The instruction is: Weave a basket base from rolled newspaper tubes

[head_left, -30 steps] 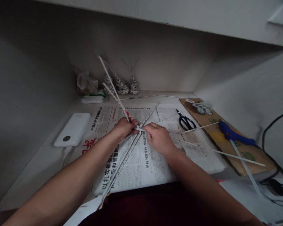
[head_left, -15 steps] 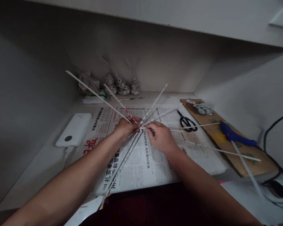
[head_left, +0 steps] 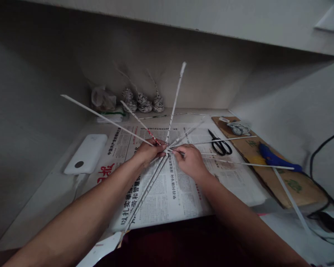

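A bundle of thin white rolled-paper sticks [head_left: 144, 187] is crossed into a star over a spread newspaper sheet [head_left: 180, 193] on the pale tabletop [head_left: 44, 207]. The crossing point is pinched between both hands. The left hand [head_left: 149, 151] is closed on the sticks from the left side, its fingertips [head_left: 163, 147] pressed onto the centre of the star. The right hand [head_left: 191, 160] is closed from the right, one stick being gripped between thumb and forefinger just beside the same centre, so that the two hands nearly touch. From the crossing, one long white stick [head_left: 176, 100] is raised steeply toward the back wall, another [head_left: 100, 116] is fanned out to the far left, and a red-and-white printed stick [head_left: 139, 120] is angled between them. Further sticks are spread to the right, above the paper, toward a pair of black-handled scissors [head_left: 219, 144]. Well apart on the right, a blue hot-glue gun [head_left: 275, 159] is laid on a brown cardboard sheet [head_left: 297, 185]. A white rectangular power bank [head_left: 86, 152] is seen to the left of the newspaper, and three small woven paper objects [head_left: 143, 103] are stood at the back wall.
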Tool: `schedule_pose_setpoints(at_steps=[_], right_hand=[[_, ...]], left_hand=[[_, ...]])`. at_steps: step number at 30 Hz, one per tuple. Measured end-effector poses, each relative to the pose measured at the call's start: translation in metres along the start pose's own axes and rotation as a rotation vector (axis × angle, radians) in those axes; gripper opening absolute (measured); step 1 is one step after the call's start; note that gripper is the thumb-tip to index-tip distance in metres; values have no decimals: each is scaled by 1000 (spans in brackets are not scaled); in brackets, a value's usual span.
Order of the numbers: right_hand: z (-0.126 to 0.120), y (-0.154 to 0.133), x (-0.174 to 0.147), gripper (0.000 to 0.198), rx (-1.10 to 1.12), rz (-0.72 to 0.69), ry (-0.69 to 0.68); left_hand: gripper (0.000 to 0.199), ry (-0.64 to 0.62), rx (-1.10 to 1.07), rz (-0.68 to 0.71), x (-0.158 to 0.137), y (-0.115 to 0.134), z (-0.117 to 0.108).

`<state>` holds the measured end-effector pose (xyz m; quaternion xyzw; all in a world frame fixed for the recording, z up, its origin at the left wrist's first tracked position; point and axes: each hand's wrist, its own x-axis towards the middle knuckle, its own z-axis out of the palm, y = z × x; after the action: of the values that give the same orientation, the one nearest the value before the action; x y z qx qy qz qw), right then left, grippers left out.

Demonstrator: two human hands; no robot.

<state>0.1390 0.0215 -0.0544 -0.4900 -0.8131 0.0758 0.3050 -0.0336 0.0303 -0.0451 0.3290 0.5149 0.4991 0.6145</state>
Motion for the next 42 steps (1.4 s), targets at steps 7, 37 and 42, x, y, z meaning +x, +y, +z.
schedule_pose_setpoints(at_steps=[7,37,42], right_hand=[[2,3,0,13,45,7,-3],[-7,3,2,35,-69,-38,-19],[-16,1,3,33,-213,-105,-120]], left_hand=[[18,-5,-11,25,1,0,0],[43,-76,134,148,3,-7,-3],[41,-119,157,161,4,-7,-5]])
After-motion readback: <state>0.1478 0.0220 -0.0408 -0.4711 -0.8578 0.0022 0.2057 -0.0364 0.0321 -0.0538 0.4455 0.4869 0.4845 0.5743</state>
